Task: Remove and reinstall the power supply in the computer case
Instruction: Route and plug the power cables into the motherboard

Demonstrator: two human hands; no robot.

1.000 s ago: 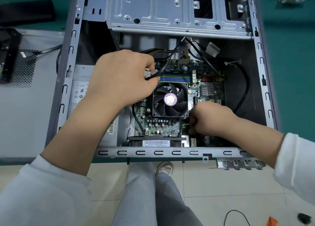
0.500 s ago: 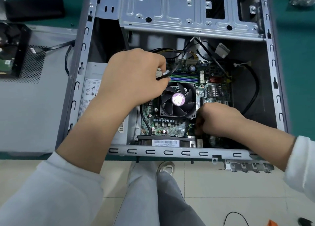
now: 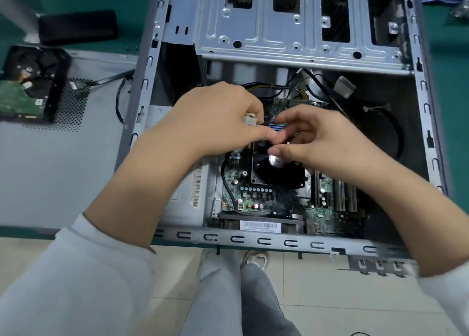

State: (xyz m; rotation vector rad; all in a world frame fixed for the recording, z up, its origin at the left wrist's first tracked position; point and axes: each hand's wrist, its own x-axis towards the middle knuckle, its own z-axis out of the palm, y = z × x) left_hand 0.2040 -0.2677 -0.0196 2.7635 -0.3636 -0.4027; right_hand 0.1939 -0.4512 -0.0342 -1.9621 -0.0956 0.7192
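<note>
Here the open case (image 3: pixel 264 240) lies on its side, and everything sits relative to the black fan (image 3: pixel 276 169) on the board (image 3: pixel 256 196). Left of the fan, against the case's left wall, rests the grey supply (image 3: pixel 189 196) (mostly hidden under the left forearm), its long axis apparently running near to far. Above the fan, the left hand (image 3: pixel 215 122) grips a white plug (image 3: pixel 250 120); the right hand (image 3: pixel 322 143) hovers just beside it, fingers loosely curled, holding nothing I can tell. Beyond stands the drive cage (image 3: pixel 291 31). Outside the case, far left, lies a drive (image 3: pixel 25 87).

Two hands (image 3: pixel 223 117), one computer case (image 3: pixel 299 241), one cooler fan (image 3: pixel 274 173), one hard drive (image 3: pixel 28 84)
</note>
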